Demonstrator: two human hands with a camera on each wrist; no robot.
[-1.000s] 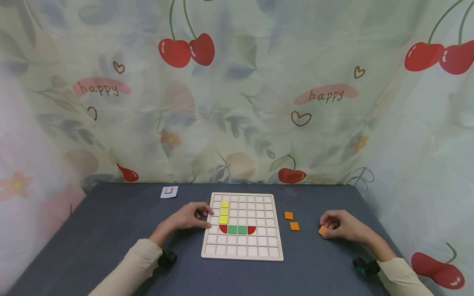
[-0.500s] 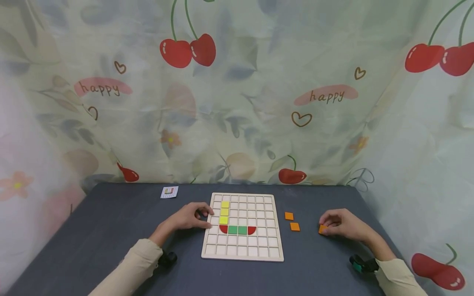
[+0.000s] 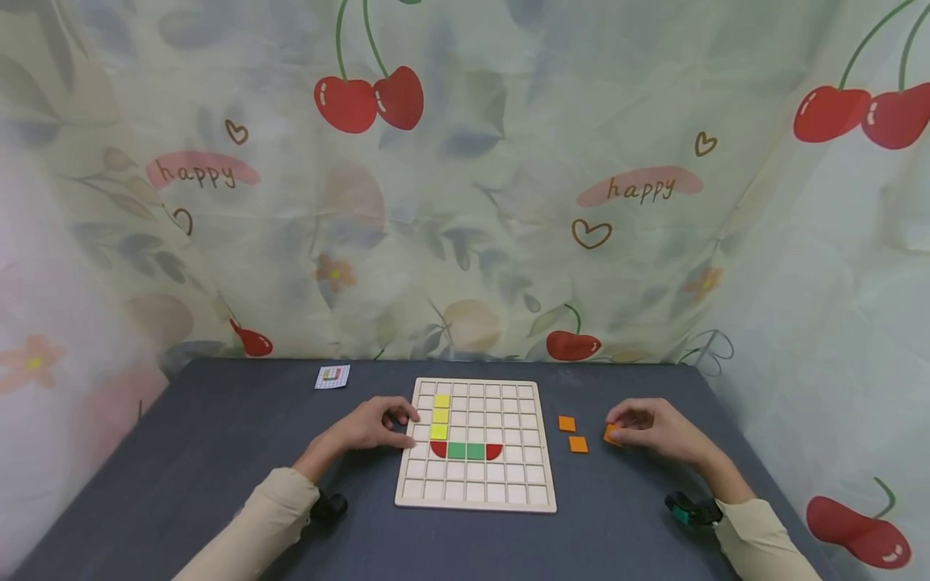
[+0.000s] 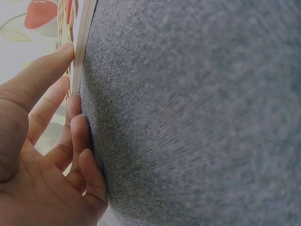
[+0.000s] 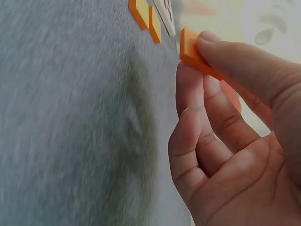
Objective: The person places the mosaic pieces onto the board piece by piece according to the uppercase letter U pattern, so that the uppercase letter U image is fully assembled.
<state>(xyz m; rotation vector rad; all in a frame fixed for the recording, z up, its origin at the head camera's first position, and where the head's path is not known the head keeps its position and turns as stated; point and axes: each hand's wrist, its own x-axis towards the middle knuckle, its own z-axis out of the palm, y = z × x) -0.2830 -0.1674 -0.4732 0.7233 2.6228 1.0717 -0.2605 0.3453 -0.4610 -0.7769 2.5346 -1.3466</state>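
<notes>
My right hand (image 3: 664, 432) pinches an orange square tile (image 5: 194, 49) between thumb and fingers, and in the right wrist view it is lifted off the cloth. To its left on the table lie two more orange square tiles (image 3: 567, 424). My left hand (image 3: 374, 424) touches the left edge of a pale gridded board (image 3: 508, 496) with thumb and fingertips, the other fingers loosely bent. On the board, a column of yellow squares (image 3: 440, 415) stands above a row of two green squares (image 3: 466, 451) between two rounded red pieces (image 3: 493, 452).
A small printed card (image 3: 332, 377) with a coloured pattern lies on the dark cloth-covered table (image 3: 218, 452), behind the left hand. A patterned curtain (image 3: 465, 202) hangs along the back and sides. Dark wrist cameras (image 3: 693, 510) are strapped to both wrists.
My right hand has picked up the orange square tile and moved left with it, toward the two loose orange tiles. The left hand and the board have stayed put.
</notes>
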